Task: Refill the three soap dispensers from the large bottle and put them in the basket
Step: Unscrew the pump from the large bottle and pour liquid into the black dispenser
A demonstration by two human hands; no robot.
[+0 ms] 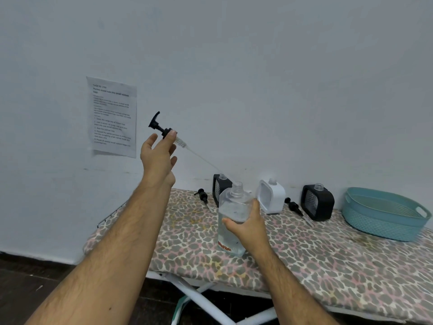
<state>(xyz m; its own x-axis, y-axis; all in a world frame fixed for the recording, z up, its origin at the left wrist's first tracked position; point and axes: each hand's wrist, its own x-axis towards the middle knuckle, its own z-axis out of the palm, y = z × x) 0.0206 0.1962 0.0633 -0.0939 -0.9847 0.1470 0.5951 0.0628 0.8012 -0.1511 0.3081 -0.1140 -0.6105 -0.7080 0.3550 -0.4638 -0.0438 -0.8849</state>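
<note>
Head view, the only camera. I have the left hand (159,158) raised at centre-left of the frame, its fingertips pinching the collar of a black pump head (161,127). The pump's clear dip tube (203,158) trails down and to the right; its end is too faint against the wall to say whether it has cleared the neck.

My right hand (246,227) is wrapped around the body of the large bottle (234,221), which stands at centre frame on the leopard-print ironing board (304,252), neck open and partly full of clear liquid.

Behind it, along the wall, three dispensers stand uncapped: a black dispenser (218,187) half hidden by the bottle, a white dispenser (271,195) to its right and a second black dispenser (318,202) further right. Two loose pumps (203,197) lie on the board between them. The teal basket (384,215) sits at the right edge, with nothing visible in it. A printed sheet (112,117) is taped to the wall, upper left.

Judgement: the bottle is just opened and no pouring has begun.

Risks:
- The tube may drip soap onto the cloth or my forearm, since it hangs tilted over the board.
- The padded board is soft, so the tall bottle could tip if my grip slackens.
- The dispenser necks look narrow, so a fast pour would overshoot.
</note>
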